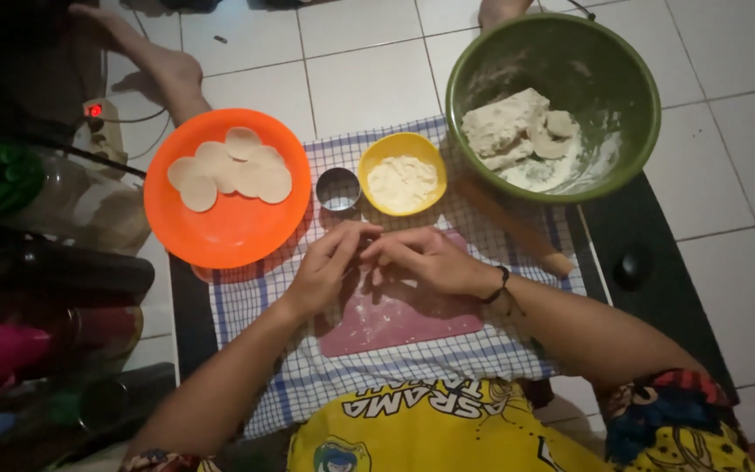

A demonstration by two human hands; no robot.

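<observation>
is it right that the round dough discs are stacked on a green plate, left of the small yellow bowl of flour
Not quite: the plate is orange, not green. The head view shows the round dough discs lying on it, left of the small yellow bowl of flour. The green thing is the big bowl with the dough lump.

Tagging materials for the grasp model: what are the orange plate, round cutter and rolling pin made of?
Orange plate: likely plastic, a uniform saturated colour with a soft sheen. Round cutter: looks like metal, a thin silvery ring with bright reflections. Rolling pin: probably wood, matte brown with a rounded end, though it lies in dim light. Both hands meet over the pink board.
</observation>
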